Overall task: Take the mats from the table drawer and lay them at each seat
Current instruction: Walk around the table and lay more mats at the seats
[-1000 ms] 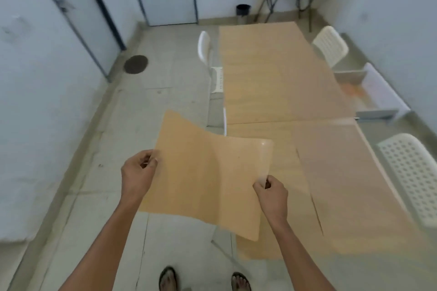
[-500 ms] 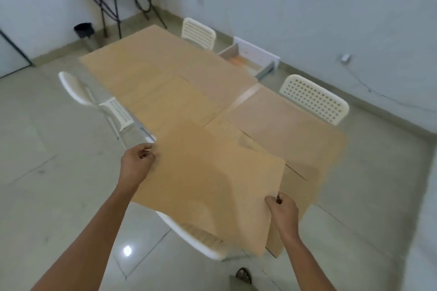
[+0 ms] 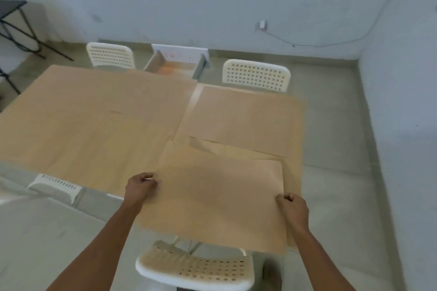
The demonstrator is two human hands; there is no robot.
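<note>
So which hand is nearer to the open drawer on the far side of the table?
Left. The left hand grips the held mat's left edge, roughly in line with the drawer. The right hand grips the right edge, lower and further right.

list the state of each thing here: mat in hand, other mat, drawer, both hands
held mat: gripped at both side edges, above the near table edge
far mat: flat on the table
drawer: open
left hand: gripping mat
right hand: gripping mat
</note>
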